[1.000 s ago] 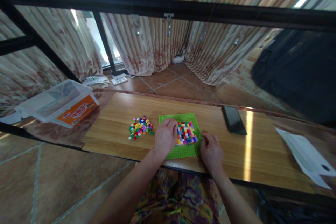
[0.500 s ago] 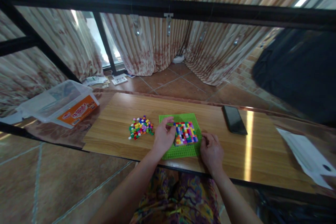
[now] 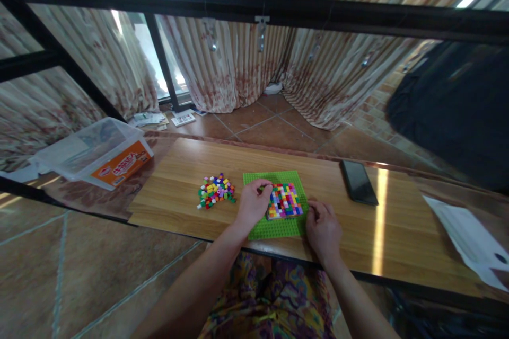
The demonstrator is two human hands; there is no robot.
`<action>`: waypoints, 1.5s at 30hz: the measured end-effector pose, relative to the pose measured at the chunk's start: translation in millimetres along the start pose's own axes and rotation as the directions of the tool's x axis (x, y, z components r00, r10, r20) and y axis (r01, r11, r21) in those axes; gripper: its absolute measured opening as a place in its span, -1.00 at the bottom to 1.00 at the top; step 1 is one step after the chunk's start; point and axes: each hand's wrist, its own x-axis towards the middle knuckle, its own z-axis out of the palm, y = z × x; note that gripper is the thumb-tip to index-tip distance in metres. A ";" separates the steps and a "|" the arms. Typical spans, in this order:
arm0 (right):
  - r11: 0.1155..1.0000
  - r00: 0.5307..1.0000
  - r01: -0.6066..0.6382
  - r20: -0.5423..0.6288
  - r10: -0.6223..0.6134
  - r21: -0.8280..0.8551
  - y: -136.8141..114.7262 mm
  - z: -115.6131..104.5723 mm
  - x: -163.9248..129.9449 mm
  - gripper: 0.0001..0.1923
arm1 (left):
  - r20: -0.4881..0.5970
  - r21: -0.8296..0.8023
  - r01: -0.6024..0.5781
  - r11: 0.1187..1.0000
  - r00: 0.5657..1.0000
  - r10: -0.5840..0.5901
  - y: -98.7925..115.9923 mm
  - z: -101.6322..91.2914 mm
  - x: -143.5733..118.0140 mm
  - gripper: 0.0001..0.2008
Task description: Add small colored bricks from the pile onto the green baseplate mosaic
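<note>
Striped curtains (image 3: 238,58), tiled floor (image 3: 274,127).

Two bare forearms are seen from the near edge, one at the left and one at the right, with no sleeves, watch, rings or bracelets shown on them. The left hand (image 3: 252,204) and right hand (image 3: 324,228) are uncovered, without gloves. Between the arms, at the near edge, a garment (image 3: 270,302) is worn, printed in a busy swirling pattern of purple, yellow, green and dark tones.
</note>
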 end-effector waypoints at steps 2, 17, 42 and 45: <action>1.000 1.000 0.004 -0.001 -0.004 -0.002 0.8 0.7 -0.1 -0.70 | -0.008 0.006 -0.001 1.000 1.000 0.001 -0.4 1.0 0.0 -0.81; 0.999 0.999 0.031 0.005 -0.031 -0.009 3.5 1.5 0.5 -0.70 | -0.135 0.063 -0.018 0.998 0.990 0.026 -11.4 -10.9 -36.2 -0.76; 0.999 1.000 0.027 0.002 -0.027 -0.025 4.2 1.9 0.5 -0.72 | -0.032 0.341 -0.156 0.927 0.984 0.177 -19.1 -63.4 -44.7 -0.86; 0.999 1.000 0.021 0.000 -0.021 -0.034 3.3 1.6 0.3 -0.72 | 0.006 0.227 -0.169 0.959 0.985 0.172 -5.4 -52.9 -43.5 -0.87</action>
